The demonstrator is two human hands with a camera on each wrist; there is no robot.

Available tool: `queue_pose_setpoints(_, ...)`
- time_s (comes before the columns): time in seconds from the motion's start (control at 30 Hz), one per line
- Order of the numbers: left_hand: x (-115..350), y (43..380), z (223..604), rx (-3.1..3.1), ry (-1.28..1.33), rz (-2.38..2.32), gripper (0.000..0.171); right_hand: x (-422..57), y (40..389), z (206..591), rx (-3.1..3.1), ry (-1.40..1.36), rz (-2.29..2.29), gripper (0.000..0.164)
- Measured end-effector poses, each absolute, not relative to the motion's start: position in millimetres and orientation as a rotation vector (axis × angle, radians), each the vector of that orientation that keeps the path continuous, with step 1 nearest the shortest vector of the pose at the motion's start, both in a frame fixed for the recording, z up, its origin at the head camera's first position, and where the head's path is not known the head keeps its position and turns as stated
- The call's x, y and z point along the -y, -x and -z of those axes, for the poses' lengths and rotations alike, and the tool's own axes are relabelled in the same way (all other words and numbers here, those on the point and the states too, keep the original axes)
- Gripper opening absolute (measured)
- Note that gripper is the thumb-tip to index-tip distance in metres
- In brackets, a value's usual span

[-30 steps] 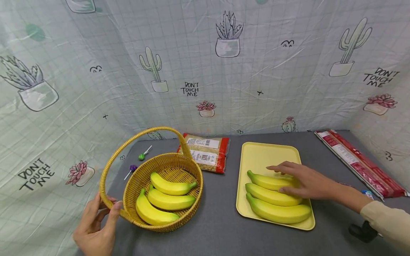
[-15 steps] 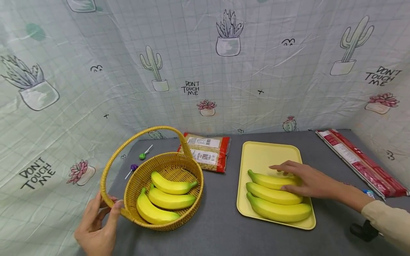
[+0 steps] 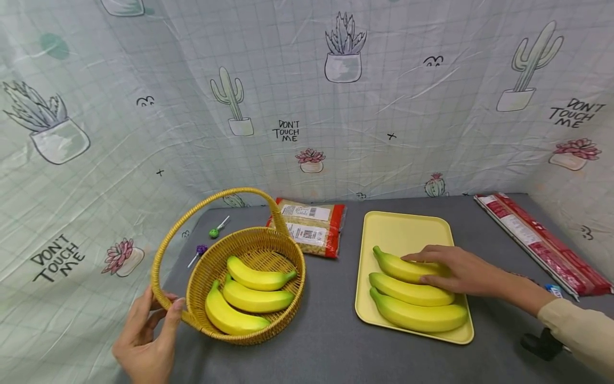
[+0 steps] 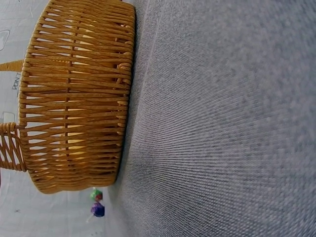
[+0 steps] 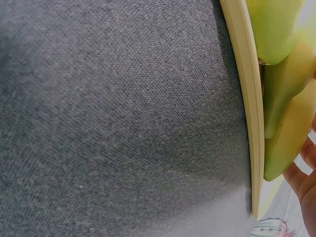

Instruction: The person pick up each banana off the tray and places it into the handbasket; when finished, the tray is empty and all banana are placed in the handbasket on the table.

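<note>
My left hand [image 3: 146, 338] grips the lower left end of the handle [image 3: 165, 234] of a round yellow wicker basket [image 3: 254, 242]. Inside the basket lie three yellow bananas [image 3: 256, 300] with green tips. On the right, a pale yellow tray [image 3: 408, 229] bears three more bananas, side by side. My right hand [image 3: 460, 272] holds the farthest banana [image 3: 400, 266], thumb on its near side and fingers on its far side. The middle banana [image 3: 408, 290] and the nearest banana [image 3: 417, 317] lie in front of it. In the left wrist view, the basket's woven side [image 4: 74, 103] stands on grey cloth.
Behind the basket lies a red-edged food packet [image 3: 312, 226]. A green lollipop [image 3: 213, 233] and a purple lollipop [image 3: 201, 249] are left of it. A long red packet [image 3: 542, 242] lies at the right, with a black object [image 3: 542, 344] near the right sleeve.
The fingers of my right hand have closed around the farthest banana. Its tip has shifted slightly away from the middle banana. My left hand stays on the basket handle.
</note>
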State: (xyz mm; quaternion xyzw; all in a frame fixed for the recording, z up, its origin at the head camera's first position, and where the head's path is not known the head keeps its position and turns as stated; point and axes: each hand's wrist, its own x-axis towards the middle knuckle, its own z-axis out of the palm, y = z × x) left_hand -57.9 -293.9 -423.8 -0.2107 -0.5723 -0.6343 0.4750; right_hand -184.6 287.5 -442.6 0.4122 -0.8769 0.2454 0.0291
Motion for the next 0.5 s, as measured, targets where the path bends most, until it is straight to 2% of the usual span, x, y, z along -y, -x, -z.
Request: queue_pose_setpoints(0.5, 294.3, 58.3, 423.5, 1.410, 0.516, 1.541, 0.055, -280.4, 190.4, 445.2, 2.720, -1.201, -0.771, 0.046)
